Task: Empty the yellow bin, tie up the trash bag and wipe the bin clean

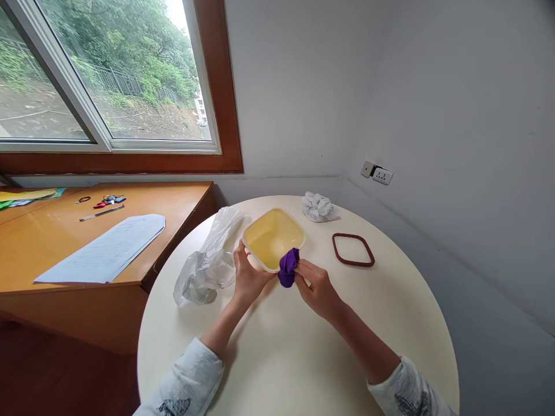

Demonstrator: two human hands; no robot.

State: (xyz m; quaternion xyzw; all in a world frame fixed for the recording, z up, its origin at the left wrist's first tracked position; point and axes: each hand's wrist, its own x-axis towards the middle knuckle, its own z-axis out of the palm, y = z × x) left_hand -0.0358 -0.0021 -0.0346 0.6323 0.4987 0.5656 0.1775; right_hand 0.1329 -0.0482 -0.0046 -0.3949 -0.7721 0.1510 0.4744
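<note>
A pale yellow square container (271,234) stands tilted toward me on the round white table (390,312). My left hand (247,277) grips its near left rim. My right hand (318,286) holds a bunched purple cloth (288,267) pressed against the container's near right rim. The cloth drapes over the edge, partly inside and partly outside.
A brown rectangular seal ring (352,249) lies right of the container. A crumpled white bag (318,207) sits behind it, and a clear plastic bag (210,260) lies to the left. A wooden desk (52,254) with papers (108,248) and a pen (102,212) stands at left.
</note>
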